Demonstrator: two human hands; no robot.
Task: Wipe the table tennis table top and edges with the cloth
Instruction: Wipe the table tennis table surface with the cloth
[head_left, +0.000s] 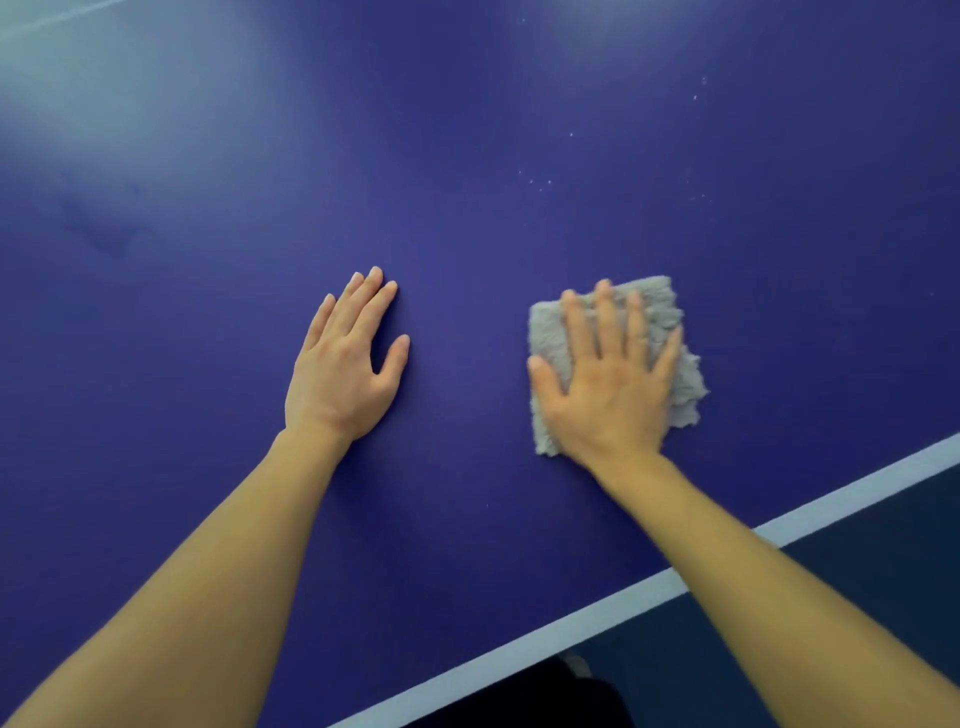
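Note:
The blue table tennis table top (467, 156) fills most of the view. A folded grey fluffy cloth (685, 384) lies flat on it, right of centre. My right hand (608, 384) presses down on the cloth with its fingers spread and straight, covering most of it. My left hand (348, 358) rests flat on the bare table to the left of the cloth, fingers straight and holding nothing.
The white border line (649, 587) of the table runs diagonally from the bottom centre to the right edge. Beyond it lies dark floor (857, 545). Small white specks (540, 184) dot the surface above the cloth.

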